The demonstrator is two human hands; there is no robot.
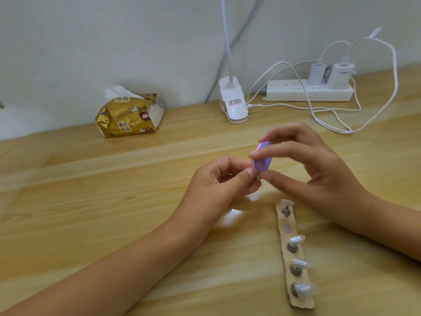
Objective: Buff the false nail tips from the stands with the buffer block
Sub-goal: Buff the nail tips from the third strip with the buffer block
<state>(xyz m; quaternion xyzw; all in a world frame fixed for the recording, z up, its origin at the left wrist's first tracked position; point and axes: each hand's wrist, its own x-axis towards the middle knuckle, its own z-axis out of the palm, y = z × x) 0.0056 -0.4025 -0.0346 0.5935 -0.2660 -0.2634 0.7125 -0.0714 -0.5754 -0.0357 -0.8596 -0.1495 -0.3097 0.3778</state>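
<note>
My right hand [319, 169] pinches a small purple buffer block [262, 160] between thumb and fingers, held above the wooden table. My left hand [218, 181] pinches a small nail tip stand [258, 177] right under the block; the tip itself is hidden behind the block and my fingers. Below my right hand lies a tan strip [293, 254] bearing several metal stands with clear false nail tips [296, 239]. One round spot [287, 229] on the strip has no stand on it.
A gold tissue pack [129, 112] sits at the back left. A white clip lamp base [233, 102] stands at the back middle. A white power strip [309, 90] with chargers and looping cables [337, 124] lies at the back right.
</note>
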